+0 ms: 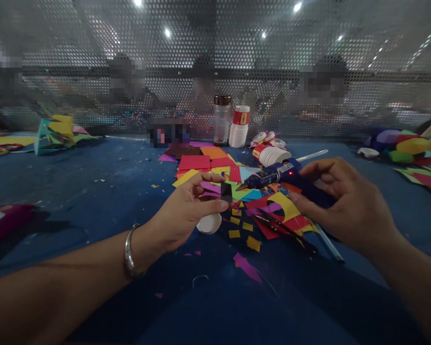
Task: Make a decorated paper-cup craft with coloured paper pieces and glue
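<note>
My left hand point(187, 206), with a silver bangle at the wrist, pinches a small black piece point(226, 192) between thumb and fingertips; purple strips point(210, 188) show between its fingers. In my right hand point(345, 201) is a dark blue glue gun point(273, 175) with a small red light, its nozzle pointing left, a little to the right of the black piece. A white round cup or lid point(209, 224) lies under my left hand. Black scissors point(283, 227) rest on coloured paper below the glue gun.
Stacked paper cups point(239, 127) and a clear bottle point(221, 122) stand by the perforated screen point(258, 52). Coloured sheets point(194, 163), yellow scraps point(234, 234) and a glue stick point(329, 243) lie on the blue table point(122, 191). More paper is at both sides.
</note>
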`<action>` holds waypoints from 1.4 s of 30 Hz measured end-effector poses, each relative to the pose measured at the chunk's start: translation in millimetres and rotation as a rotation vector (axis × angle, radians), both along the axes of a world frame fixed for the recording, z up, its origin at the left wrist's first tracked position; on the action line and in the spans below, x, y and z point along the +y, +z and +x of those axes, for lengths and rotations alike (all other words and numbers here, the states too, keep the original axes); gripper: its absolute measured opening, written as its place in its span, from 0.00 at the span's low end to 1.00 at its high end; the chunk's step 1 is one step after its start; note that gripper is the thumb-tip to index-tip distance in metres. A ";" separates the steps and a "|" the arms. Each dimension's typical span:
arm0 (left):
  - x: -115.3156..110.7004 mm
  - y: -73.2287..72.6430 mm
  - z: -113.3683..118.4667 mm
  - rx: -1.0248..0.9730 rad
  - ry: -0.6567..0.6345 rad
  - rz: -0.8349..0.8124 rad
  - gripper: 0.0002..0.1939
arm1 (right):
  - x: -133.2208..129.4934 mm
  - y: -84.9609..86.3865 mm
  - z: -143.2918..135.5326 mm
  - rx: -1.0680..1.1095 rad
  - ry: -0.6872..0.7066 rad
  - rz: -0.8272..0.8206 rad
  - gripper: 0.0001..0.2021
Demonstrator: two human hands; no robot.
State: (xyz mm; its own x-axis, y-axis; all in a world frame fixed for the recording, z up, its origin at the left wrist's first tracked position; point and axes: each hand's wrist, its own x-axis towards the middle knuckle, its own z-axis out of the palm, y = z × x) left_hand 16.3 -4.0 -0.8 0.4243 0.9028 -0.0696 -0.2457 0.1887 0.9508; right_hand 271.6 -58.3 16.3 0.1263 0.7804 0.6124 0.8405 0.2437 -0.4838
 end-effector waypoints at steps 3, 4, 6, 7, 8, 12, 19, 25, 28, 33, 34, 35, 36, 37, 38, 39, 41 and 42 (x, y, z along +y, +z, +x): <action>-0.9 0.3 0.0 -0.004 -0.004 -0.004 0.25 | -0.1 -0.5 0.0 -0.069 -0.031 0.050 0.17; -1.1 0.3 -0.2 -0.003 -0.004 -0.003 0.26 | -0.2 -0.5 -0.4 -0.089 -0.033 0.058 0.17; -1.5 0.1 -0.7 0.009 -0.005 0.001 0.25 | -0.6 -0.4 -1.7 -0.118 -0.022 0.070 0.16; -1.6 0.0 -0.9 0.013 -0.007 0.003 0.25 | -0.9 -0.3 -2.5 -0.130 -0.014 0.078 0.16; -1.6 -0.1 -0.9 0.013 -0.011 0.006 0.24 | -1.2 -0.1 -3.4 -0.142 -0.007 0.083 0.15; -1.7 0.0 -0.1 -0.005 -0.026 0.022 0.22 | -2.8 0.9 -5.9 -0.176 0.006 0.081 0.15; -1.5 -1.2 0.2 0.010 -0.021 0.031 0.23 | -4.2 2.3 -6.5 -0.210 0.028 0.075 0.12; -0.7 -2.6 0.2 0.008 -0.024 0.041 0.23 | -5.0 2.9 -6.8 -0.211 0.030 0.067 0.12; -0.7 -2.9 -0.2 -0.004 -0.025 0.045 0.22 | -6.1 2.3 -6.1 -0.203 0.030 0.047 0.12; -0.1 -3.5 0.3 -0.014 -0.025 0.045 0.21 | -6.5 1.9 -5.6 -0.214 0.031 0.042 0.12; -0.2 -3.6 0.6 -0.020 -0.026 0.045 0.21 | -6.4 2.1 -5.8 -0.220 0.029 0.045 0.12; -0.3 -3.6 0.9 -0.028 -0.026 0.045 0.21 | -6.2 2.4 -6.1 -0.226 0.029 0.050 0.12; -0.5 -3.6 1.2 -0.033 -0.027 0.044 0.21 | -6.0 2.8 -6.3 -0.232 0.030 0.055 0.12; -0.6 -3.6 1.5 -0.034 -0.026 0.040 0.21 | -5.8 3.1 -6.5 -0.238 0.031 0.061 0.12; -0.7 -3.6 1.8 -0.031 -0.023 0.035 0.21 | -5.7 3.4 -6.6 -0.244 0.032 0.067 0.12; -0.7 -3.5 2.0 -0.027 -0.018 0.029 0.21 | -5.6 3.5 -6.6 -0.249 0.030 0.072 0.12; -0.6 -3.0 2.3 -0.022 -0.008 0.014 0.21 | -5.5 3.4 -6.2 -0.263 0.023 0.078 0.12; -0.5 -2.5 2.5 -0.021 -0.003 0.006 0.21 | -5.6 3.2 -6.0 -0.268 0.021 0.081 0.12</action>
